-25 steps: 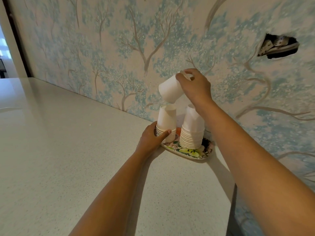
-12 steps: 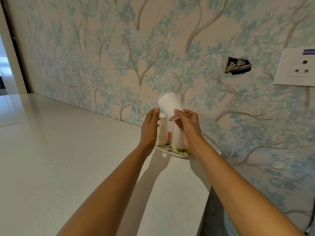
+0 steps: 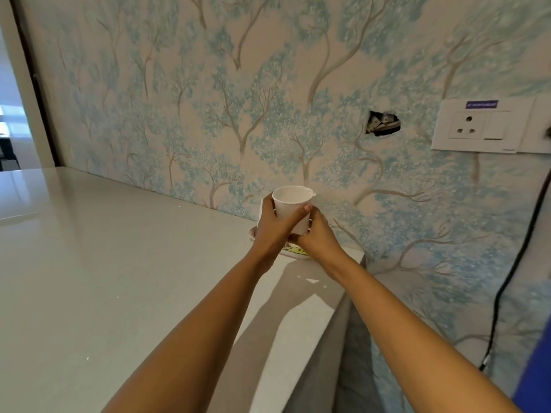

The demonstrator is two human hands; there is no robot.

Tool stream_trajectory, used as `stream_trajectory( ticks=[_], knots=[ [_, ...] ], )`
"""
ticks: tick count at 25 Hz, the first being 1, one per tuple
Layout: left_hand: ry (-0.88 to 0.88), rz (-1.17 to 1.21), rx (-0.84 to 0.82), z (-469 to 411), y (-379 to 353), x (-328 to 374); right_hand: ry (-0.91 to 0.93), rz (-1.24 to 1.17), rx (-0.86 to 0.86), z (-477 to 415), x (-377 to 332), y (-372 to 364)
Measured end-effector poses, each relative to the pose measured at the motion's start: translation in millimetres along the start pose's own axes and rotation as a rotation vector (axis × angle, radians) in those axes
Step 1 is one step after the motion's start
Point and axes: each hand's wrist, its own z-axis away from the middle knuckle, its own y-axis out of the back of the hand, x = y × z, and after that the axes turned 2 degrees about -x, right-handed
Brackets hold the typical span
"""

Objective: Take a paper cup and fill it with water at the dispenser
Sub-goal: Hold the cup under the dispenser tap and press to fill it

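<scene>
Paper cup (image 3: 290, 204) now upright between both grips.

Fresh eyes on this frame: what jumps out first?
Both hands, left hand and right hand, hold a white paper cup upright, mouth up, above the patterned tray at the counter's far right corner. Behind it, blue tree wallpaper has a ragged hole, with a white socket plate to its right.

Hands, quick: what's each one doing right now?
Left hand: closed around the paper cup.
Right hand: closed on the same cup, lower down.
</scene>
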Motion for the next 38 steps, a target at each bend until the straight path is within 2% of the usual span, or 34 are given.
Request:
stream_trajectory(
  ticks=[3,10,16,21,26,38],
  knots=[
    [-0.012,-0.019,-0.015,28,-9,7,-0.007,-0.061,-0.006,23,3,3],
    [0.009,-0.012,-0.122,87,-22,24,-0.046,0.022,0.013,87,-8,18],
    [0.006,0.032,-0.290,161,-26,51,-0.060,-0.024,0.096,183,-43,24],
    [0.056,0.062,-0.375,250,-36,64,-0.245,0.160,0.215,290,-51,30],
    [0.125,0.076,-0.482,331,-60,66,-0.314,0.231,0.335,379,-54,44],
    [0.234,0.123,-0.647,483,-147,25,-0.499,0.142,0.412,556,-34,103]
  ],
)
